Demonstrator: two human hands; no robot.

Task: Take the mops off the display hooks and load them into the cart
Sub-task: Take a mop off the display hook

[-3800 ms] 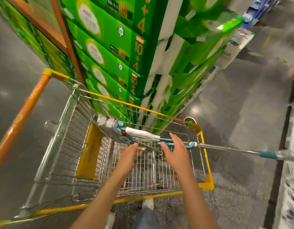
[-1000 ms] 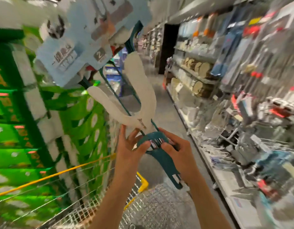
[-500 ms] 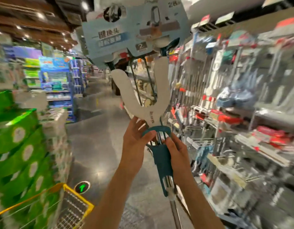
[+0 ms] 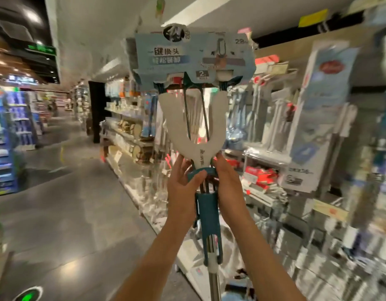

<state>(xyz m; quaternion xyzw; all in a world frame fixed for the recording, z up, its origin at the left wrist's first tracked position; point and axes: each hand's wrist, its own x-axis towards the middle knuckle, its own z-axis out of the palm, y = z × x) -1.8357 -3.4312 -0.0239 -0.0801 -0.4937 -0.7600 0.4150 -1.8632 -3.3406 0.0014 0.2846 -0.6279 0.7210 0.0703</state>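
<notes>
The pale blue cardboard header card (image 4: 194, 59) wrapped round the mop's head carries the most print. Large dark Chinese characters across its left half read "一键换头"; the white line on the blue band just below is too blurred to read. A small dark tab at its lower edge shows "2", and faint figures near its upper right corner look like "28". The white Y-shaped plastic yoke (image 4: 199, 154) bears a small grey vertical brand mark, illegible. On the grey floor, a round green marker (image 4: 28, 297) shows an arrow. The green hanging ceiling sign (image 4: 42, 49) is unreadable.
</notes>
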